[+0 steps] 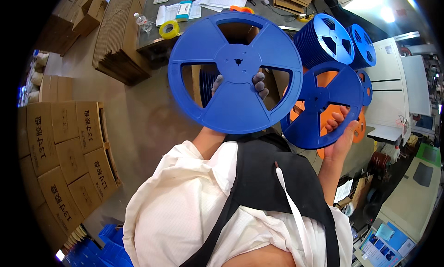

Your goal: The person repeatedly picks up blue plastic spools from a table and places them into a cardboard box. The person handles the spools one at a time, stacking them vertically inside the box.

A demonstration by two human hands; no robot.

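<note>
A large blue plastic reel [238, 98] with three window openings and a small hub hole is held up in front of me. My left hand [260, 85] is behind it, with grey-covered fingertips showing in two windows on either side of the lower spoke; its palm is hidden. To the right, my right hand [341, 130] grips the rim of a second blue reel [300, 122], tilted, thumb outside and bare fingers through a window. The two reels lie close together, the first partly overlapping the second. Orange reels [359, 128] show behind the second one.
Stacked blue reels [340, 38] stand on the dark worktable [157, 44] beyond, with yellow tape [169, 30], papers and a bottle [142, 22]. Flattened cardboard [118, 40] leans left of it. Cartons [60, 160] are piled on a pallet at left. White cabinets [388, 82] stand right.
</note>
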